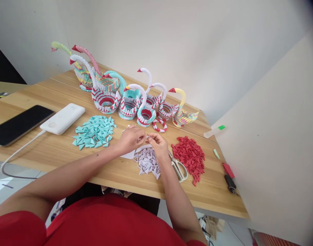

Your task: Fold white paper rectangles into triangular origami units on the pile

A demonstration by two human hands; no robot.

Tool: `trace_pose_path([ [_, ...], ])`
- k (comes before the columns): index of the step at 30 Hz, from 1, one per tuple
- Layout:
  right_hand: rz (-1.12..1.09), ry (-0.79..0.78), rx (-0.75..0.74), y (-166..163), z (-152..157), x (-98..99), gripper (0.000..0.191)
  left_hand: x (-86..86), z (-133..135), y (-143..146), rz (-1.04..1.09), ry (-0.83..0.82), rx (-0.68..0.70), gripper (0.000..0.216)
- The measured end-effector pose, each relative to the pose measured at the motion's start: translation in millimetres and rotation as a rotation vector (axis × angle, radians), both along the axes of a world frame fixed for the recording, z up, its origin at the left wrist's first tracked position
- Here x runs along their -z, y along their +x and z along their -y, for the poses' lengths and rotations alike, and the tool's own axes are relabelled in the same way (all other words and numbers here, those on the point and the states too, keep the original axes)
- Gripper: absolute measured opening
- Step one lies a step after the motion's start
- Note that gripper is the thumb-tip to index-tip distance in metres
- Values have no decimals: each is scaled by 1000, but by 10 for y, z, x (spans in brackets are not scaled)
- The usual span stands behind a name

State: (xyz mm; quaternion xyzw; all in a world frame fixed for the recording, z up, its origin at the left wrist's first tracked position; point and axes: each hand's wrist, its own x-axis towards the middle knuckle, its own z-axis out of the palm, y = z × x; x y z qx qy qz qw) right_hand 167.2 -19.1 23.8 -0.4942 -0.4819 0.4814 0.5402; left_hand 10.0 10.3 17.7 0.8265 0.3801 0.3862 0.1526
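Note:
My left hand (131, 138) and my right hand (157, 143) meet over the table, fingers closed on a small piece of white paper (146, 137) between them. Fingers hide most of that piece. Just below lies a pile of folded white paper triangles (147, 160), with a white paper sheet (129, 154) partly under my left hand. To the left is a heap of turquoise folded triangles (95, 132); red folded triangles (189, 157) are heaped on the right. Scissors (179, 169) with pale handles rest beside my right wrist.
Several folded-paper swans (106, 100) stand along the back of the wooden table (56, 153). A red-and-white paper ring (159, 125) lies before them. At left are a black phone (20, 123) and a white power bank (64, 118) with a cable. A green-capped tube (214, 131) lies by the wall.

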Motion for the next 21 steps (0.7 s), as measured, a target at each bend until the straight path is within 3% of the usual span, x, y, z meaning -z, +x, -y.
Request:
trace_pose_path([
  [2, -26, -27, 3, 0, -2, 8, 15, 19, -1, 3, -67, 101, 21, 22],
  [4, -53, -40, 3, 1, -3, 15, 15, 27, -6, 7, -60, 87, 19, 21],
  [8, -76, -31, -7, -2, 2, 8, 17, 5, -11, 14, 135, -183, 0, 18],
  [11, -88, -29, -33, -8, 5, -9, 17, -12, -3, 18, 199, -255, 7, 19],
  [16, -94, -24, -63, -10, 6, -12, 18, 18, 10, 31, 157, -131, -17, 20],
  [21, -57, -24, -38, -11, -1, 33, 23, 59, 24, 51, -56, 221, 18, 28],
])
